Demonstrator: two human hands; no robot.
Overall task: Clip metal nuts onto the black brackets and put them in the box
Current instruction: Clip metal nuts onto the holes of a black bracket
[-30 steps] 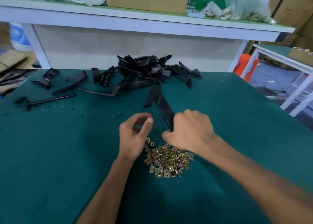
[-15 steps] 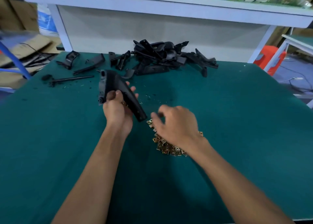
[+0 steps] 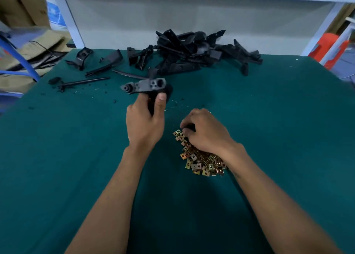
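My left hand (image 3: 145, 122) grips a black bracket (image 3: 146, 85) and holds it upright above the green table, its flat end with holes turned toward me. My right hand (image 3: 204, 131) lies on the far edge of a pile of brass-coloured metal nuts (image 3: 201, 160), fingers curled down into the nuts; whether a nut is pinched is hidden. A heap of black brackets (image 3: 192, 52) lies at the table's far side. No box is in view.
Several loose black parts (image 3: 104, 63) and a thin black rod (image 3: 84, 81) lie at the far left of the green table (image 3: 57, 157). A white shelf leg (image 3: 71, 17) and cardboard (image 3: 25, 4) stand beyond the far edge. An orange object (image 3: 330, 48) sits at the right.
My left hand has taken the bracket from my right hand, lifted it and turned its end toward me. My right hand has dropped onto the nut pile.
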